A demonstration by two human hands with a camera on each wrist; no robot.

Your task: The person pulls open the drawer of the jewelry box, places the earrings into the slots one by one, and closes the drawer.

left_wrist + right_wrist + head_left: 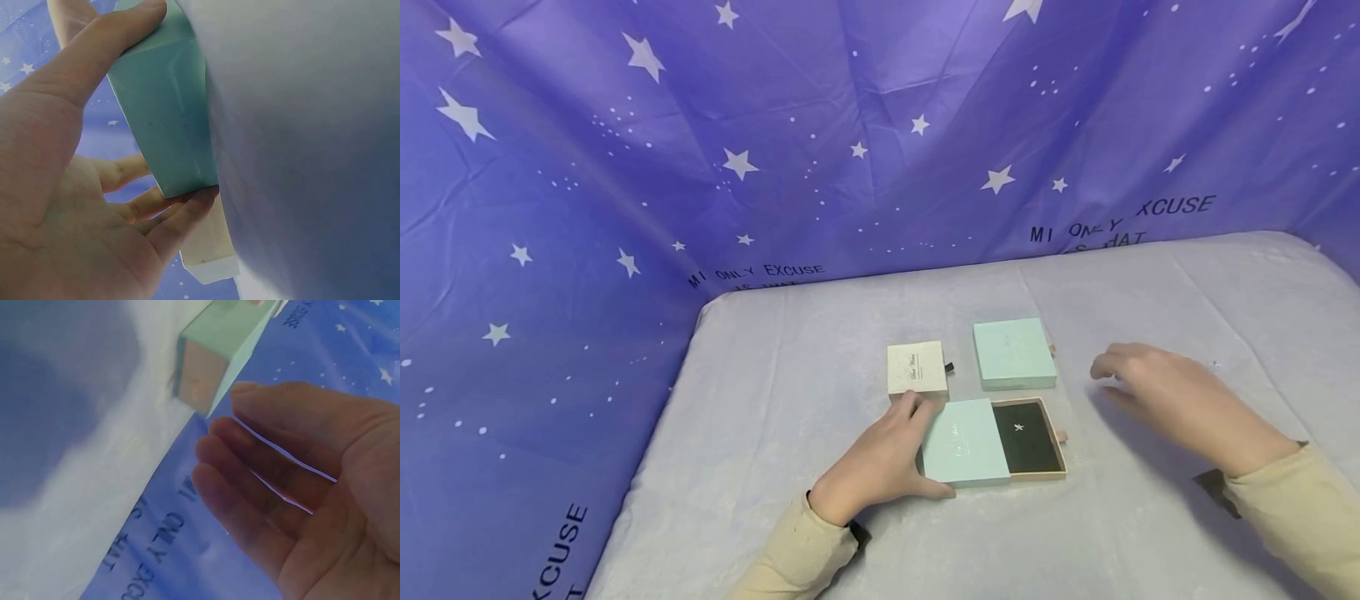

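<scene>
A mint-green drawer box (966,442) lies near the table's middle, its drawer (1033,437) pulled partway out to the right. Inside the drawer is a black pad with a small silvery star-like piece (1018,427) on it. My left hand (891,454) grips the box's sleeve at its left end, thumb at the front and fingers at the back; the left wrist view shows the green end wall (165,119) between them. My right hand (1165,396) hovers to the right of the boxes. Its fingers are loosely bent, and the right wrist view shows nothing in them.
Behind the left hand sits a small cream box (917,367) with a black tab. A second mint-green box (1015,354), closed, lies behind the drawer. A tiny shiny bit (1216,364) lies on the pale tablecloth (760,400). Purple star-printed curtain (820,200) borders the table.
</scene>
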